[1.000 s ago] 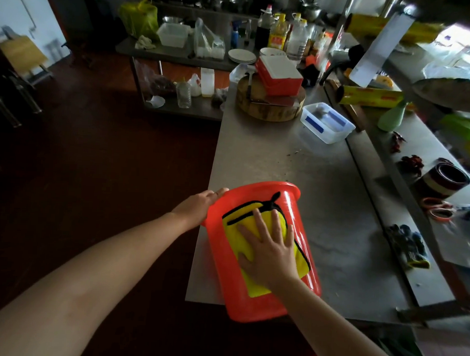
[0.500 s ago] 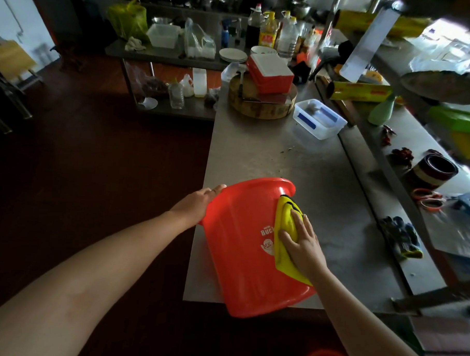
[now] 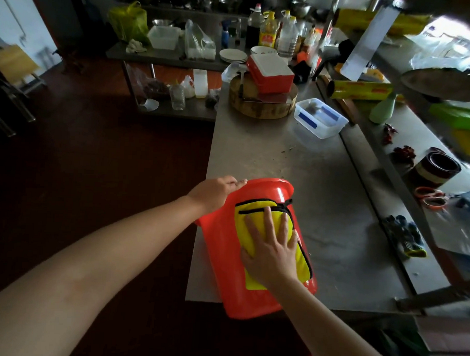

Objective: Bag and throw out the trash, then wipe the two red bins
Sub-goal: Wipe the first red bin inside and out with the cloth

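Red bin (image 3: 224, 271) on its side at near-left corner of steel table (image 3: 321, 208), rim pointing away, base toward camera & hanging over table's front edge. Yellow cloth (image 3: 256, 213) w/ black edging spread over bin's upturned side, from just below rim down toward base.

R hand (image 3: 271, 249) pressed flat on cloth, palm down, fingers straight & spread, nothing pinched. L hand (image 3: 214, 194) against bin's left side by rim, fingers stretched fwd, fingertips touching rim edge; thumb hidden, so can't tell if hooked under. Hands apart, both on bin, L up by rim, R lower on cloth.

Further back on table: round wood chopping block (image 3: 258, 109) w/ red box (image 3: 271, 71), white lid, on top; clear plastic tub (image 3: 321, 118) w/ blue strips just right of block. Bare steel btwn tub & bin.

On adjoining counter (image 3: 376, 184) to the right: dark gloves (image 3: 403, 236) w/ yellow cuff, well apart from bin; yellow roll of wrap (image 3: 359, 89) at far end.

Behind, shelf unit w/ bottles (image 3: 267, 34), stack of plates (image 3: 233, 55), yellow bag (image 3: 130, 22). Dark red floor (image 3: 108, 159) left of table
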A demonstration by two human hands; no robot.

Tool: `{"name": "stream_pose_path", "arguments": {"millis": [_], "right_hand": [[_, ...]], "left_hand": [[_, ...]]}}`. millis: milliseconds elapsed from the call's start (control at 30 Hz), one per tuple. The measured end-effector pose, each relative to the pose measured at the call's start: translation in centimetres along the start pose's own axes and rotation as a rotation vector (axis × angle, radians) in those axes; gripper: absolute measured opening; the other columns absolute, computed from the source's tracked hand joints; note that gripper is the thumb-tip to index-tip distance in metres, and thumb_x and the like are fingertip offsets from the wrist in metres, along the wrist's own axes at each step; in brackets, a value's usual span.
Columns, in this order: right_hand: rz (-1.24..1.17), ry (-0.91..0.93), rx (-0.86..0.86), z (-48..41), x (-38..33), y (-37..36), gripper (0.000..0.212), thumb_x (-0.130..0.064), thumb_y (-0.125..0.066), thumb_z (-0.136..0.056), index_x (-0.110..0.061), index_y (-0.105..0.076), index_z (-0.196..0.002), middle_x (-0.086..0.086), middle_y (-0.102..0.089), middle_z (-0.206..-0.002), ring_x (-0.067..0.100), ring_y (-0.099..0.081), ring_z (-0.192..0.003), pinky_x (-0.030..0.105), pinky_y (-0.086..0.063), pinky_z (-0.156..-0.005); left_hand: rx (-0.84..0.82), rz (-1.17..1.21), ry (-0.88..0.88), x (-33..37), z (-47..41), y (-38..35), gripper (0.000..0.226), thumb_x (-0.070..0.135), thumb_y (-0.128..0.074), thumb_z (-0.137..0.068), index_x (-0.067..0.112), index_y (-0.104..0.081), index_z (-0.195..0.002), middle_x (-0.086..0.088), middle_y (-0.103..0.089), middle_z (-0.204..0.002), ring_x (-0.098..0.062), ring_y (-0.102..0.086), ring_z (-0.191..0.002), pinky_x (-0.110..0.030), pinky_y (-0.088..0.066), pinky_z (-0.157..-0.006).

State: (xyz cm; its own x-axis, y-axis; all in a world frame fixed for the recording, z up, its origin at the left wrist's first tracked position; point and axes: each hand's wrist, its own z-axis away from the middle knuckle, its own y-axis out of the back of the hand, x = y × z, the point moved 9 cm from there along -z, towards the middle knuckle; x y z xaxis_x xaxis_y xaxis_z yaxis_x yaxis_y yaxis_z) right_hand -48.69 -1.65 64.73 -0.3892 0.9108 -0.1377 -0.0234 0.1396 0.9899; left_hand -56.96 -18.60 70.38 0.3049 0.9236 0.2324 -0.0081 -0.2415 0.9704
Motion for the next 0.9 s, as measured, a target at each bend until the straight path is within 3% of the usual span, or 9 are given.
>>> {"name": "stream_pose_path", "arguments": {"millis": [200,300,400,467,567,733,900], "right_hand": [[0.238,0.308,0.031,2.3,-6.1,-1.9,0.079,-0.066,-0.054,-0.084,-0.041,-0.032,-0.156,0.008,-0.004,-0.170,0.053,0.010,-0.150,0.079,-0.004,-0.110],[0.340,0.358,-0.049,3.0,-7.6,-3.2,0.078,-0.067,-0.050,-0.089,-0.038,-0.028,-0.157,0.009,0.002,-0.170,0.053,0.018,-0.149,0.079,0.000,-0.110],[0.326,0.361,-0.053,3.0,-7.0,-2.8,0.074,-0.068,-0.042,-0.091,-0.039,-0.028,-0.158,0.007,0.003,-0.170,0.048,0.018,-0.151,0.076,0.003,-0.113],[0.293,0.346,-0.036,2.9,-5.5,-2.1,0.074,-0.070,-0.040,-0.090,-0.041,-0.028,-0.157,0.005,0.001,-0.171,0.044,0.014,-0.153,0.073,-0.001,-0.115],[0.216,0.272,-0.006,2.8,-2.1,-1.0,0.077,-0.075,-0.037,-0.086,-0.047,-0.022,-0.157,-0.001,-0.001,-0.171,0.041,0.008,-0.155,0.073,-0.011,-0.115],[0.024,0.054,0.008,2.1,4.3,0.4,0.078,-0.080,-0.037,-0.084,-0.057,-0.009,-0.154,-0.011,0.006,-0.170,0.031,0.006,-0.157,0.063,-0.020,-0.120],[-0.170,-0.099,-0.022,1.4,8.6,0.7,0.080,-0.084,-0.034,-0.081,-0.062,-0.004,-0.151,-0.016,0.003,-0.169,0.027,-0.002,-0.157,0.057,-0.030,-0.116]], "left_hand": [[-0.058,0.007,-0.007,-0.1,-0.1,0.4,0.068,-0.006,-0.041,-0.097,0.028,-0.034,-0.156,0.001,-0.056,-0.128,-0.024,-0.061,-0.088,-0.043,-0.054,-0.076],[-0.029,0.009,-0.025,-0.2,0.1,0.4,0.069,-0.008,-0.040,-0.097,0.027,-0.034,-0.156,0.003,-0.057,-0.129,-0.023,-0.061,-0.084,-0.042,-0.055,-0.072],[0.003,0.000,-0.064,-0.2,0.4,0.2,0.071,-0.011,-0.040,-0.095,0.022,-0.034,-0.156,0.000,-0.055,-0.138,-0.023,-0.061,-0.102,-0.037,-0.055,-0.082],[0.029,-0.003,-0.076,-0.2,0.5,0.1,0.070,-0.013,-0.041,-0.094,0.020,-0.034,-0.156,0.000,-0.054,-0.142,-0.022,-0.059,-0.112,-0.032,-0.053,-0.088],[0.069,0.008,-0.077,0.0,0.7,0.0,0.070,-0.013,-0.040,-0.095,0.019,-0.032,-0.156,0.000,-0.054,-0.142,-0.021,-0.060,-0.108,-0.026,-0.052,-0.086],[0.066,-0.003,-0.063,0.4,0.4,-0.5,0.069,-0.015,-0.038,-0.094,0.013,-0.029,-0.157,-0.013,-0.045,-0.154,-0.026,-0.044,-0.141,-0.033,-0.037,-0.115],[0.050,-0.019,-0.073,0.8,-0.5,-0.4,0.072,-0.015,-0.038,-0.091,0.013,-0.029,-0.157,-0.014,-0.044,-0.154,-0.025,-0.042,-0.142,-0.030,-0.032,-0.117]]}}
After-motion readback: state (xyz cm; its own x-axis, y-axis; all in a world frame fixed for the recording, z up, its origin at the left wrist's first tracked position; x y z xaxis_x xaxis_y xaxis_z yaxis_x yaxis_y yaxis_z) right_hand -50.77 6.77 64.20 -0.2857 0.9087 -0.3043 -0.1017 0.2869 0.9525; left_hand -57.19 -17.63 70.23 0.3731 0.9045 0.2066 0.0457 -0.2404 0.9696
